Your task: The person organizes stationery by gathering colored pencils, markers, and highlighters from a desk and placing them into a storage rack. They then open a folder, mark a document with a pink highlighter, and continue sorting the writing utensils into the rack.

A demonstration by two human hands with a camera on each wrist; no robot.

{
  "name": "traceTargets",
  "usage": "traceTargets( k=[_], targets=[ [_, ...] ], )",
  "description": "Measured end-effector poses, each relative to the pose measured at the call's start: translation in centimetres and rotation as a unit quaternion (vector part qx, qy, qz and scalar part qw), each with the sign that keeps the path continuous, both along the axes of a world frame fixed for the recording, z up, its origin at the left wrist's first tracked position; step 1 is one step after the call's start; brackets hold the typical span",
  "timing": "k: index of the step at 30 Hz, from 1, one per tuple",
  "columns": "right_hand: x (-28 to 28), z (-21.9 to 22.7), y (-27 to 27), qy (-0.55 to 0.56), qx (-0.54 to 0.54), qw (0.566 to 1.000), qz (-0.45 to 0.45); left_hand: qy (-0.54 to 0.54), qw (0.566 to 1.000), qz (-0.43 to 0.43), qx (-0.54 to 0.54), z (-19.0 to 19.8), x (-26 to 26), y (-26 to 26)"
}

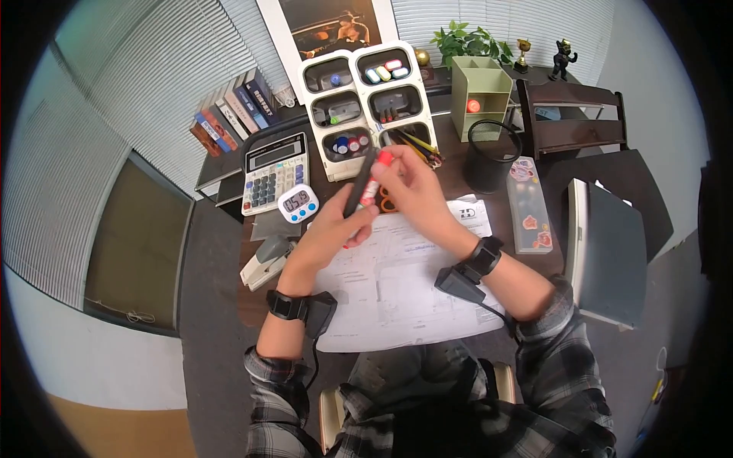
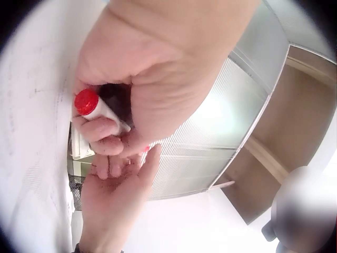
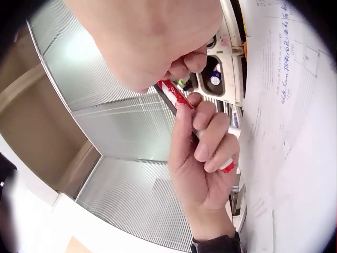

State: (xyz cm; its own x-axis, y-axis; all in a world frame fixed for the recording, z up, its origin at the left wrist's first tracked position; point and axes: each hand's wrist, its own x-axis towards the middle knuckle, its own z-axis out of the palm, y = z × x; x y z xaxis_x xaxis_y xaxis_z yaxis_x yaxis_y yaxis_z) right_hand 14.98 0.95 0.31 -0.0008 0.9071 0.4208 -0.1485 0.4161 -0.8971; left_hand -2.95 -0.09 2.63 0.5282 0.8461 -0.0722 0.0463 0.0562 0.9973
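My left hand (image 1: 330,229) grips a white marker with red ends (image 1: 369,192) together with a black stick-shaped thing (image 1: 357,189), side by side above the papers. In the left wrist view the marker's red end (image 2: 86,101) pokes out past the curled fingers. At the upper end, my right hand (image 1: 420,200) pinches the marker's red cap (image 1: 385,157) between thumb and fingers. The right wrist view has the red upper part of the marker (image 3: 178,96) between the two hands, with the right fingertips partly hidden behind the palm. Printed sheets (image 1: 405,298) lie below both hands.
Behind the hands stands a white organizer (image 1: 359,99) with markers and erasers. A calculator (image 1: 275,175), a timer (image 1: 298,203) and a stapler (image 1: 267,261) are on the left. A black mesh cup (image 1: 489,164), a pencil case (image 1: 530,210) and a binder (image 1: 611,252) are on the right.
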Motion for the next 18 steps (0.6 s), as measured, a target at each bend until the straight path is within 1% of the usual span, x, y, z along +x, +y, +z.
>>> traceTargets(
  k=[1,2,3,4,6,7,9,10,11,13,17,18],
  targets=[
    [-0.2,0.1,-0.2,0.007,0.002,1.000,0.008,-0.012,1.000,0.024,0.016,0.5,0.0,-0.3],
    [-0.3,0.1,-0.4,0.007,0.004,1.000,0.007,-0.018,0.997,0.065,0.022,1.4,0.1,-0.8],
    [-0.3,0.2,-0.7,-0.020,0.001,1.000,0.021,-0.024,0.994,0.107,0.026,2.0,-0.1,-1.2],
    [-0.4,0.2,-1.0,-0.048,-0.002,0.998,0.035,-0.021,0.993,0.109,0.051,2.4,-0.6,-0.9],
    [-0.7,-0.7,-1.0,-0.096,0.008,0.993,0.063,-0.003,0.984,0.165,0.068,3.8,-1.3,-1.0],
    [-0.8,-0.7,-1.2,-0.093,0.009,0.994,0.064,0.010,0.979,0.189,0.073,4.7,-1.6,-0.7],
    [-0.7,-0.5,-1.7,-0.198,-0.003,0.972,0.126,0.074,0.967,0.208,0.124,6.6,-2.3,0.1],
    [-0.8,-0.7,-1.7,-0.206,0.008,0.970,0.128,0.158,0.939,0.241,0.189,7.6,-2.4,0.6],
    [-0.7,-0.9,-1.6,-0.203,0.009,0.971,0.127,0.273,0.882,0.272,0.273,8.6,-2.6,1.4],
    [-0.7,-1.1,-1.4,-0.260,-0.007,0.954,0.151,0.343,0.834,0.281,0.329,9.6,-3.2,3.8],
    [-0.4,-1.3,-1.1,-0.265,-0.020,0.951,0.159,0.380,0.824,0.267,0.325,10.7,-3.0,7.6],
    [-0.4,-1.4,-1.0,-0.263,-0.016,0.951,0.161,0.380,0.796,0.269,0.387,10.6,-2.9,8.7]
  ],
)
